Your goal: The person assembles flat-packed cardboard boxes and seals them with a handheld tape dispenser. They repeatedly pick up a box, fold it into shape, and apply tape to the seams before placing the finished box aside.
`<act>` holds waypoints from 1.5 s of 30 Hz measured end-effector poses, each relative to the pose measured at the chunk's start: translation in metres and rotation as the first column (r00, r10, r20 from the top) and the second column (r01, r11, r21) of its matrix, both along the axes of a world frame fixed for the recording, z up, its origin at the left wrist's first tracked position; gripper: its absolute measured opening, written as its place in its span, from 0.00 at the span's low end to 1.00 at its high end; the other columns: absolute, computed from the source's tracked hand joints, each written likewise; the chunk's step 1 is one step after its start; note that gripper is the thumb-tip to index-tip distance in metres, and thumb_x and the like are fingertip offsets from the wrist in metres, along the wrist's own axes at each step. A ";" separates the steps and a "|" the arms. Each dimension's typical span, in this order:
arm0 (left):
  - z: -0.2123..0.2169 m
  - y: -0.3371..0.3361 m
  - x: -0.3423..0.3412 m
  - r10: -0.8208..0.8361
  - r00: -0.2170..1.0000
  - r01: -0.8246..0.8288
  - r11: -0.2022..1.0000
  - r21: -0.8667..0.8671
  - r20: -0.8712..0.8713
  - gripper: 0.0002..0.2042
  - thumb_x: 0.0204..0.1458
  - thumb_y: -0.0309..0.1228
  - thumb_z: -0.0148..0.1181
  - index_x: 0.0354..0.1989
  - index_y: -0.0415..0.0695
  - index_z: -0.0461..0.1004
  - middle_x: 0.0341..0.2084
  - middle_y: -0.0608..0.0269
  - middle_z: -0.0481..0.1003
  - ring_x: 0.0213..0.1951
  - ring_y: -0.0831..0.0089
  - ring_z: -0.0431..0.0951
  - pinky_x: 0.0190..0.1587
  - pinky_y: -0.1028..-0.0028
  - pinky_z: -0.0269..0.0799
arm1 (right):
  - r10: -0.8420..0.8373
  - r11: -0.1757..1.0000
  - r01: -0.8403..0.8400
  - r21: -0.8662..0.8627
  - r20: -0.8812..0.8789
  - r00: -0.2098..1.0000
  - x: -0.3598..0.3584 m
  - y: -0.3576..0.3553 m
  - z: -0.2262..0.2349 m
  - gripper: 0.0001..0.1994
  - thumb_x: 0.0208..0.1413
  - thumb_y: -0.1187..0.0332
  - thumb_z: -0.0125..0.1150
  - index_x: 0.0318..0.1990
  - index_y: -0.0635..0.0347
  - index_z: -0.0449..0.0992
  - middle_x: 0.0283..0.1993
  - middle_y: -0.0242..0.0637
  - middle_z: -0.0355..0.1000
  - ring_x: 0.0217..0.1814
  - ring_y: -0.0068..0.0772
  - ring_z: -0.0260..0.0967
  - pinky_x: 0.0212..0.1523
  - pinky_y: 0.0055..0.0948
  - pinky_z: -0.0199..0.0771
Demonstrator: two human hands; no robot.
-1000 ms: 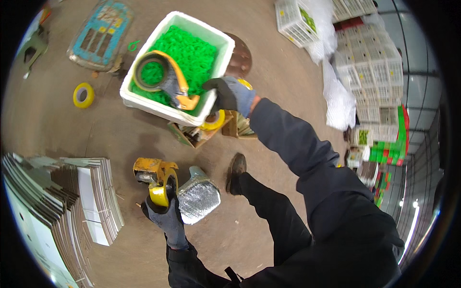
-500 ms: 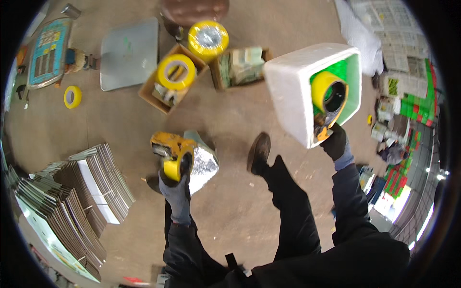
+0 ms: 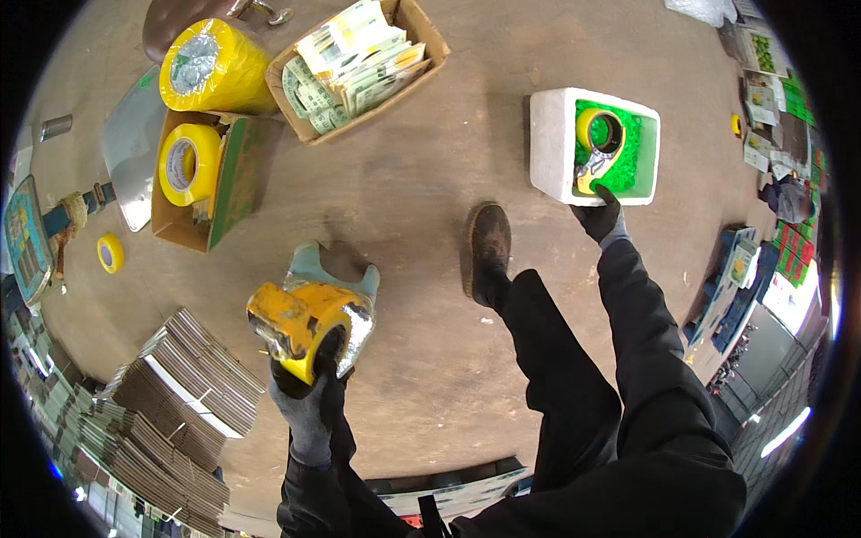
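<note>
My left hand (image 3: 307,394), in a dark glove, grips a yellow tape dispenser (image 3: 296,327) with a roll of yellow tape in it, held above a silver foil-wrapped bundle (image 3: 345,296) on the floor. My right hand (image 3: 599,215), also gloved, holds the near edge of a white foam box (image 3: 549,143) filled with green material. A second tape dispenser (image 3: 599,148) with a yellow roll lies inside that box, by my fingers. My shoe (image 3: 489,251) stands between the two hands.
An open cardboard box (image 3: 235,193) with a yellow tape roll (image 3: 186,163) sits at the left, a larger yellow roll (image 3: 213,67) behind it. Another carton (image 3: 421,58) holds paper packets. Flattened cardboard stacks (image 3: 179,403) lie at the lower left. A small tape roll (image 3: 109,253) is on the floor.
The white foam box has gone from in front of me to my right side, carried by my right hand and lowered to the floor. My left hand keeps the tape dispenser.
</note>
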State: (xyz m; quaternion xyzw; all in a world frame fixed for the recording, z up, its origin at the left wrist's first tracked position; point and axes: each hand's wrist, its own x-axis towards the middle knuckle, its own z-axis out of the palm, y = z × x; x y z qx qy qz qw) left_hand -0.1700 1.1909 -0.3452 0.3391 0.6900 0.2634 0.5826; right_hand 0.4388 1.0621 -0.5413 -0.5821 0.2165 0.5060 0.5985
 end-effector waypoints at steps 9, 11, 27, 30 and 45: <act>-0.004 0.007 -0.010 0.055 0.998 -0.055 0.998 -0.008 0.004 0.32 0.45 0.11 0.68 0.61 0.37 0.68 0.51 0.57 0.76 0.51 0.71 0.78 0.55 0.72 0.75 | 0.492 0.502 -0.329 -0.800 -0.049 0.869 -0.008 0.046 0.060 0.38 0.51 0.35 0.68 0.54 0.61 0.72 0.39 0.50 0.76 0.41 0.55 0.78 0.44 0.54 0.80; -0.003 0.007 -0.010 0.109 0.994 -0.109 0.994 -0.006 -0.009 0.33 0.45 0.10 0.67 0.63 0.37 0.66 0.53 0.56 0.75 0.53 0.70 0.77 0.57 0.71 0.74 | 0.987 0.040 -0.081 -0.996 0.052 -0.152 -0.054 0.088 0.089 0.33 0.53 0.44 0.71 0.54 0.64 0.72 0.42 0.52 0.78 0.45 0.57 0.78 0.47 0.47 0.78; -0.008 0.017 0.017 0.299 0.923 -0.275 0.953 -0.131 0.242 0.25 0.57 0.16 0.64 0.62 0.36 0.66 0.51 0.53 0.77 0.48 0.66 0.80 0.55 0.64 0.78 | 0.062 0.148 0.098 -0.984 -0.089 -0.994 -0.248 0.329 0.026 0.12 0.61 0.68 0.54 0.46 0.62 0.81 0.45 0.42 0.78 0.50 0.42 0.75 0.48 0.46 0.74; -0.012 0.014 0.003 0.267 0.951 -0.250 0.961 -0.122 0.157 0.33 0.46 0.08 0.64 0.64 0.37 0.66 0.52 0.56 0.76 0.48 0.68 0.80 0.51 0.69 0.79 | -0.024 0.239 -0.029 -0.971 0.024 -0.999 -0.209 0.339 0.020 0.11 0.61 0.69 0.52 0.47 0.58 0.80 0.46 0.42 0.77 0.50 0.39 0.74 0.53 0.40 0.73; 0.025 0.035 -0.034 0.100 0.995 -0.100 0.994 0.032 0.007 0.20 0.45 0.21 0.76 0.46 0.38 0.75 0.34 0.66 0.78 0.31 0.83 0.73 0.34 0.77 0.74 | 0.705 -0.162 0.267 -0.950 -0.301 -0.642 -0.068 0.335 0.013 0.17 0.60 0.53 0.59 0.42 0.58 0.82 0.44 0.47 0.81 0.47 0.49 0.81 0.46 0.46 0.80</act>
